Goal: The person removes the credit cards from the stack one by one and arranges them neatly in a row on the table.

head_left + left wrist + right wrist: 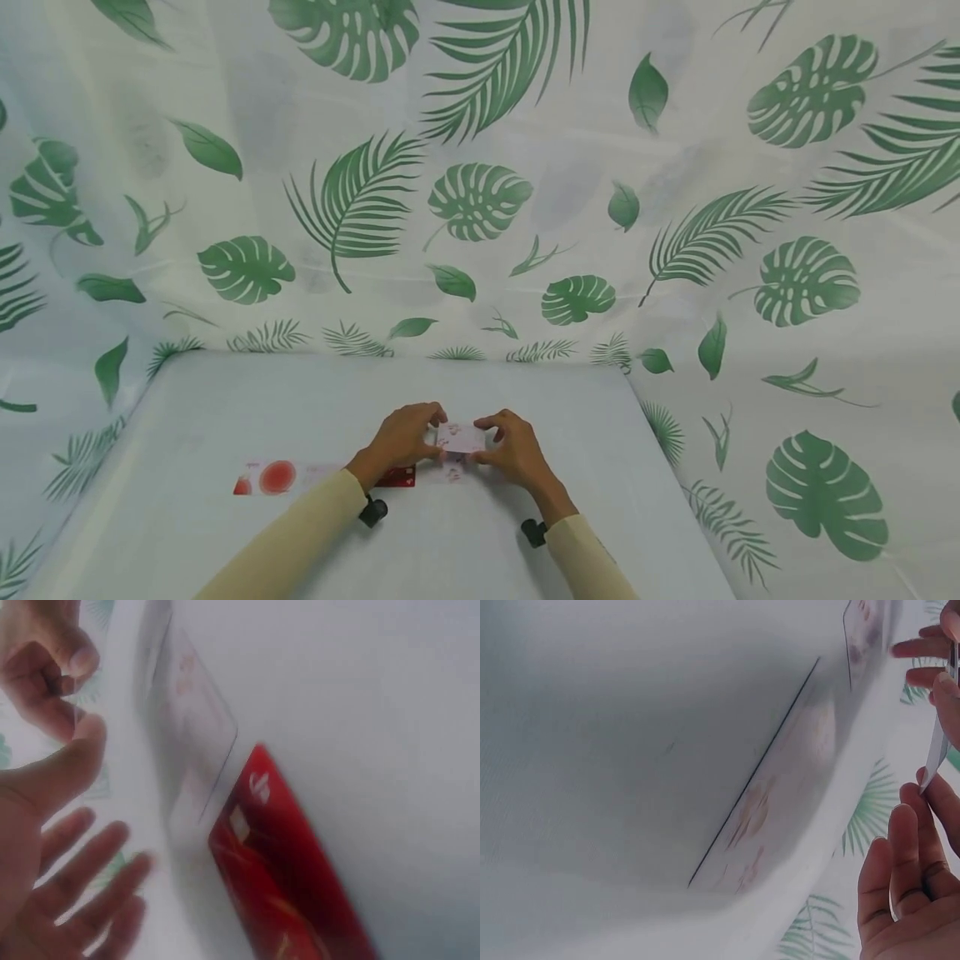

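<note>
Above the table, both hands pinch a thin pale pink card [461, 437] with a faint pattern, one hand at each side. The left hand [405, 436] grips its left edge between thumb and fingers. On the opposite edge, the right hand [519, 450] does the same with thumb and fingertips. In the right wrist view the held card [937, 750] shows almost edge-on. Below it lies another pale patterned card [453, 475], partly covered by the held one in the head view. A red card [277, 862] with a chip lies flat beside that one, partly behind the left hand in the head view.
Left of the red card, a pale pink card with a red circle [277, 477] lies in the same row, partly behind the left sleeve [300, 533]. The white table [465, 550] meets a leaf-printed sheet [480, 317] at its back and sides.
</note>
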`<state>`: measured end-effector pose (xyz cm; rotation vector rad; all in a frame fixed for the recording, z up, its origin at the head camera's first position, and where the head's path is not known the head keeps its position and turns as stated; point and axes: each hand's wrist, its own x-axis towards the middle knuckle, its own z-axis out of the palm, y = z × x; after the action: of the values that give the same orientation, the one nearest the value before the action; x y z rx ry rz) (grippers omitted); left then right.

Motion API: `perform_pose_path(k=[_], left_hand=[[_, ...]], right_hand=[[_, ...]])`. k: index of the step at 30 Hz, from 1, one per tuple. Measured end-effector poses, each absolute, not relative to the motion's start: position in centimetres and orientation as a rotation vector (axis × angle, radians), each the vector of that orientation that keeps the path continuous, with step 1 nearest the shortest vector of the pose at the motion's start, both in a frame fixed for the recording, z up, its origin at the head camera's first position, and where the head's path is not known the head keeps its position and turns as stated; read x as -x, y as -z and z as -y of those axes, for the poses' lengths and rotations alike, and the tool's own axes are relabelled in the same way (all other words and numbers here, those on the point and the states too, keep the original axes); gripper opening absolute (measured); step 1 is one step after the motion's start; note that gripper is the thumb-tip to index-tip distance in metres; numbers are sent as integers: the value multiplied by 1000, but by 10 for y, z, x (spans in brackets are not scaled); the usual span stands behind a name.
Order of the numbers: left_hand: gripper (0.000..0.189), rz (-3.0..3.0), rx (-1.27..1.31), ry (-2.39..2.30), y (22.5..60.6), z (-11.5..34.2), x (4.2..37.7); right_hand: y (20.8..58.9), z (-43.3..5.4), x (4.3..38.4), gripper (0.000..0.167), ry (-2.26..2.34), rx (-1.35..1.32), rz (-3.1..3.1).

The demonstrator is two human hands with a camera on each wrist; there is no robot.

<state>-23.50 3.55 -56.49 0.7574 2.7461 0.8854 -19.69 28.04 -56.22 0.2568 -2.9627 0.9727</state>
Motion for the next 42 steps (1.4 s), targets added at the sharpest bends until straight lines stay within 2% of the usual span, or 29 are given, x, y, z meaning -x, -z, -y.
perform_pose_path(k=[19, 28, 42], left_hand=[[50, -2881, -1005, -1004, 558, -59, 221], [46, -2860, -953, -987, 560, -69, 218], [51, -2838, -879, -1030, 561, -76, 211]], right_hand=[[557, -310, 182, 54, -1100, -149, 2892], [551, -320, 173, 54, -1130, -130, 2888], [553, -326, 168, 55, -1130, -114, 2902]])
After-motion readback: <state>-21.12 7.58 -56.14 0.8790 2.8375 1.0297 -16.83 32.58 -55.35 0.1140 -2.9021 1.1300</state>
